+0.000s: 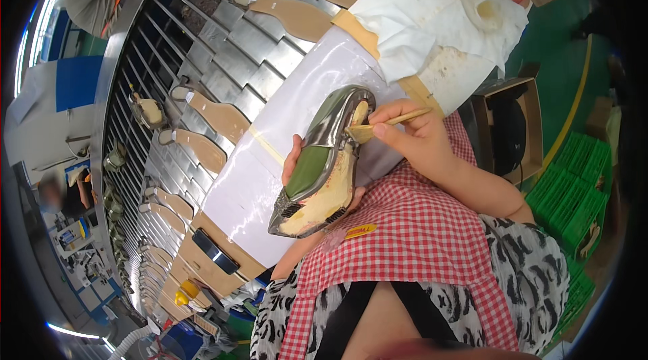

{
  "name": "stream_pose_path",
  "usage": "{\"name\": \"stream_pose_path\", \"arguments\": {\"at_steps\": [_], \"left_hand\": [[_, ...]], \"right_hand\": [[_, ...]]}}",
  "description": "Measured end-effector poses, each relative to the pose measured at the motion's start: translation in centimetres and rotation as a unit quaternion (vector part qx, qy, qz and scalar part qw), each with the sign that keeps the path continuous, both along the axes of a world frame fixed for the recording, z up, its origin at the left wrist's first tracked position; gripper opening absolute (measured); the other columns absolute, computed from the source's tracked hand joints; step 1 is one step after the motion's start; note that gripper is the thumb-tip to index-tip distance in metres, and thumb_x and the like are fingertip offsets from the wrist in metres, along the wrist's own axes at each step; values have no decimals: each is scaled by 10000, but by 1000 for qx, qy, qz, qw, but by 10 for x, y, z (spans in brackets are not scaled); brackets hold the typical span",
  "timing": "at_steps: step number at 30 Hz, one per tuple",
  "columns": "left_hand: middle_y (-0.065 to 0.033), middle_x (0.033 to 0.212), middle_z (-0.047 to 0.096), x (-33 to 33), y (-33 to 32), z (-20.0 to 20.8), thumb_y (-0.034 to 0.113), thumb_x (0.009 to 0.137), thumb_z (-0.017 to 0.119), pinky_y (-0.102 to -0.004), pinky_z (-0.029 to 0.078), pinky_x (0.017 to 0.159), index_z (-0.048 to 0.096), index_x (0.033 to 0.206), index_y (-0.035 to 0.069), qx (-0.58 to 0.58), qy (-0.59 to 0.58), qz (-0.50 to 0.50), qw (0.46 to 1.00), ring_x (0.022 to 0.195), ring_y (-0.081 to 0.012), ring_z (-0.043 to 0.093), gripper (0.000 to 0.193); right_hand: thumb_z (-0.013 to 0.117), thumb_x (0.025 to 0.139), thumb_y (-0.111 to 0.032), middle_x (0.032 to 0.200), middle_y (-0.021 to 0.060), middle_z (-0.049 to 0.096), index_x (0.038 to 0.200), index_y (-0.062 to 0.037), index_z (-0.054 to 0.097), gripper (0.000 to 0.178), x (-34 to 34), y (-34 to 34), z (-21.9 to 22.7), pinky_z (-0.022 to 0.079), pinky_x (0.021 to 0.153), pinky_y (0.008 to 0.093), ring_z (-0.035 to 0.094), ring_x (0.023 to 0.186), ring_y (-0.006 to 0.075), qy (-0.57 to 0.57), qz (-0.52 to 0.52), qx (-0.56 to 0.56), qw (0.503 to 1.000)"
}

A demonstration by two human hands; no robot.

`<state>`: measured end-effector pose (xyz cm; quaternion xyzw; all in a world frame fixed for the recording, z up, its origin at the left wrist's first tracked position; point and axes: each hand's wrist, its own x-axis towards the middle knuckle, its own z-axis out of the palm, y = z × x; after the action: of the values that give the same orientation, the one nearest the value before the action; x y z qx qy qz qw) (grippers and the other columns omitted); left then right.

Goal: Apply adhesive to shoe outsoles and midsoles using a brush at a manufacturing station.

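Note:
A shoe upper (pixel 316 136), dark and shiny with green parts, stands tilted over the bench with its cream underside (pixel 335 201) turned toward me. My left hand (pixel 293 159) is closed round it from behind; its fingers show at the far side and the rest is mostly hidden. My right hand (pixel 420 138) pinches a flat wooden-handled brush (pixel 405 117). The brush's wide yellowish end lies against the underside near the heel, just below a pale oval patch (pixel 361 111). Under the shoe spreads a glossy white sheet (pixel 270 177).
A metal slat conveyor (pixel 229 42) carries several tan soles (pixel 290 17) beyond the bench. A dark phone (pixel 214 250) lies at the bench's left end. White cloth (pixel 418 22) and a cup (pixel 487 10) sit far right. An open carton (pixel 533 117) and green crates (pixel 570 177) stand at right.

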<state>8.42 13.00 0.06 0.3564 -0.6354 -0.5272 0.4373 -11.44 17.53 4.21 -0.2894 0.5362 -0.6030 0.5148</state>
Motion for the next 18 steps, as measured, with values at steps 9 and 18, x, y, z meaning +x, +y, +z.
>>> {"name": "stream_pose_path", "arguments": {"at_steps": [9,18], "left_hand": [[-240,1412,320,-2,2,3,344,549,893,-403,340,1073,222,1383,-21,29,-8,-9,1000,1313,-308,364,1131],[-215,1417,335,-3,-2,3,303,551,888,-390,351,1066,267,1378,-9,-19,-20,4,1000,1288,-290,394,1080]], "right_hand": [[615,835,35,936,75,619,921,-2,621,94,-2,-1,5,446,801,261,575,891,139,193,-45,-78,977],[609,843,28,948,87,605,923,5,620,84,3,2,8,442,806,262,571,897,146,123,11,-76,989]]}}
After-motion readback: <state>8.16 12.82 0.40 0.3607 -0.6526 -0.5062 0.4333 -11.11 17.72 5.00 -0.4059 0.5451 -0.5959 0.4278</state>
